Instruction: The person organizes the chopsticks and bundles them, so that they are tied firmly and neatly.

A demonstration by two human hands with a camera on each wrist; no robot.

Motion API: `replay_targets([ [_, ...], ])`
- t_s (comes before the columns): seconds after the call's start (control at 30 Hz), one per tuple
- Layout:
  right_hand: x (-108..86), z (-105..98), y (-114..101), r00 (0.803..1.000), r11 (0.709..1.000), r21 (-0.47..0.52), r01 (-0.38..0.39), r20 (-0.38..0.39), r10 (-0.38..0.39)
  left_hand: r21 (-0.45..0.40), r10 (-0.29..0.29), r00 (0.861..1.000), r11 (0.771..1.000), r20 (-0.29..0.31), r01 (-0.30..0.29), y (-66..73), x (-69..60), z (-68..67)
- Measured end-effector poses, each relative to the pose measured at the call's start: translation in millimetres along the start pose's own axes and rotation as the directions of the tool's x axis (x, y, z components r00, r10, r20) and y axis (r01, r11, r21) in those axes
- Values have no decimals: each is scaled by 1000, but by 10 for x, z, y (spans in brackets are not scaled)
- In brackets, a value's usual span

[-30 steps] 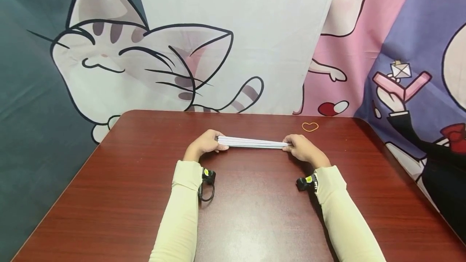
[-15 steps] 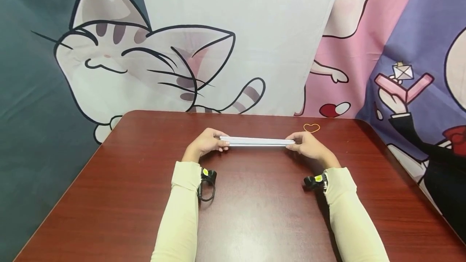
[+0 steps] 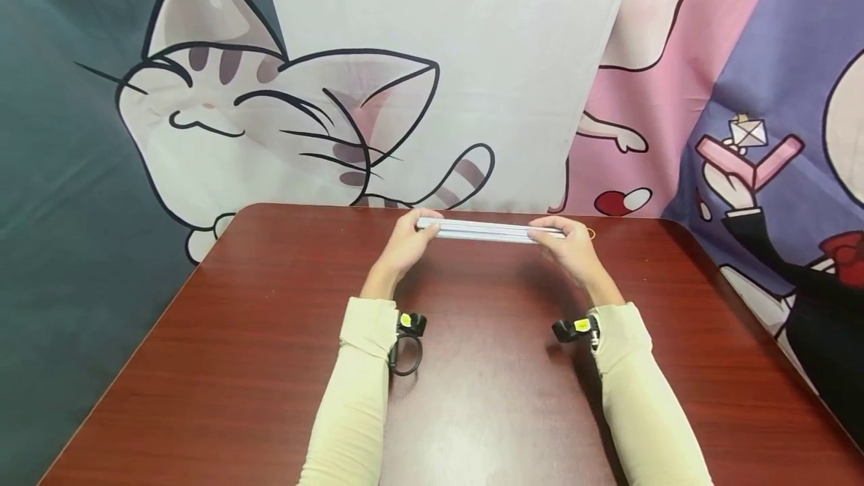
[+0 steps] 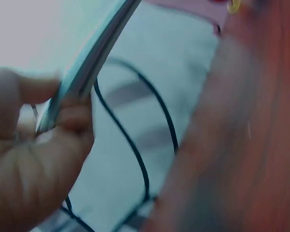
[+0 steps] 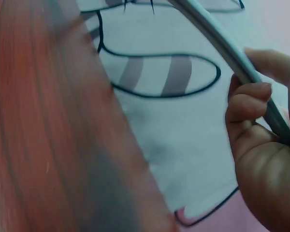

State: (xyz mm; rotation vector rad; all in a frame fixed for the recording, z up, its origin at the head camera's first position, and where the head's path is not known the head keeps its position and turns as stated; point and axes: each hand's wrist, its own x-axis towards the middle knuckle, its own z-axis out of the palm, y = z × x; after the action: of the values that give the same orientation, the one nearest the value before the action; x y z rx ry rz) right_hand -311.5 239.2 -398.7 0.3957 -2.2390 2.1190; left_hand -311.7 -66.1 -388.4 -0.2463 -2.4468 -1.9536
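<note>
Shifted toward the far edge of the table (image 3: 486, 388) since the earlier frame, together with both hands: white layered stack (image 3: 482, 231), held off the surface, judging by the shadows below. Yellow band (image 3: 592, 233): fully visible earlier, now mostly hidden behind right hand (image 3: 574, 250). Left hand (image 3: 408, 240): fingers and thumb clamped on the left end of the stack. Right hand: likewise clamped on the right end. Expected handling: light, fairly stiff lengthwise, layers liable to slide or fan. Grip both ends, capturing all layers; avoid creasing.
</note>
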Motion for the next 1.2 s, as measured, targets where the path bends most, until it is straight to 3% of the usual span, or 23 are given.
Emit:
replay_targets([
  [0.1,58,58,-111,995,995,3,103,4,-103,37,-45,987,998,-155,51,200,-18,60],
  [0.2,95,83,-210,987,987,-10,160,30,-160,41,-62,956,996,-287,77,349,-24,85],
  [0.3,88,95,-273,983,983,-46,176,67,-173,15,-65,924,997,-377,76,420,-35,102],
  [0.37,72,95,-285,981,983,-37,178,85,-174,-9,-68,911,997,-408,70,431,-49,117],
  [0.57,38,106,-247,967,969,88,231,92,-239,-85,-70,888,996,-455,35,405,-86,180],
  [0.73,5,145,-233,963,963,97,252,76,-259,-137,-120,850,989,-513,57,363,-112,252],
  [0.87,-28,190,-231,966,964,101,245,58,-251,-217,-152,823,976,-547,36,358,-120,285],
  [0.97,-43,217,-232,968,963,136,232,60,-242,-273,-165,821,962,-546,11,366,-125,284],
  [1.07,-50,244,-229,969,958,184,222,64,-237,-343,-188,841,939,-507,3,365,-147,259],
  [1.2,-63,251,-214,964,958,159,239,83,-254,-390,-215,858,921,-466,20,368,-176,230],
])
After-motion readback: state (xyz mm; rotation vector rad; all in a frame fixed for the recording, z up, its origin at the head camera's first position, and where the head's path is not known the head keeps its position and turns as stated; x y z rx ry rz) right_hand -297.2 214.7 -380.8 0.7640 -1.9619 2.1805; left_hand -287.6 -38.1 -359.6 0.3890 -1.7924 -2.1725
